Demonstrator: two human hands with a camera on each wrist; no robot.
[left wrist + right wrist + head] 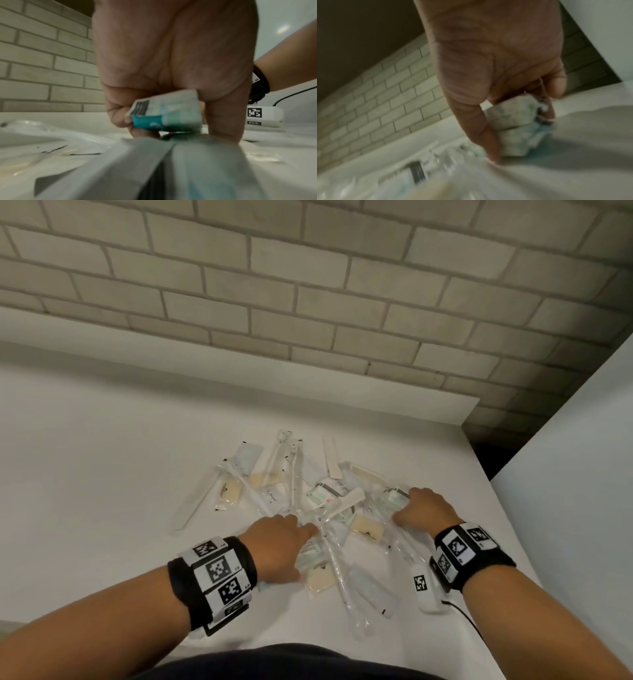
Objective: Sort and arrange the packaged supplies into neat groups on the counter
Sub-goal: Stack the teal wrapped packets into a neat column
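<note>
A loose pile of packaged supplies (308, 501) lies on the white counter (102, 474): wrapped toothbrushes (337, 570), yellowish soap bars (368, 530), a white comb (346, 499) and flat sachets. My left hand (301, 537) is down on the pile's near left side. In the left wrist view its fingers and thumb pinch a small teal-and-white box (164, 108). My right hand (407, 505) is on the pile's right side, fingers curled round white-and-teal boxes in clear wrap (513, 121). That view is blurred.
A white tagged device (426, 594) with a black cable lies by my right wrist. The brick wall (308, 285) and a low ledge run behind the pile. A tall white panel (565, 474) bounds the counter on the right. Bare counter stretches left.
</note>
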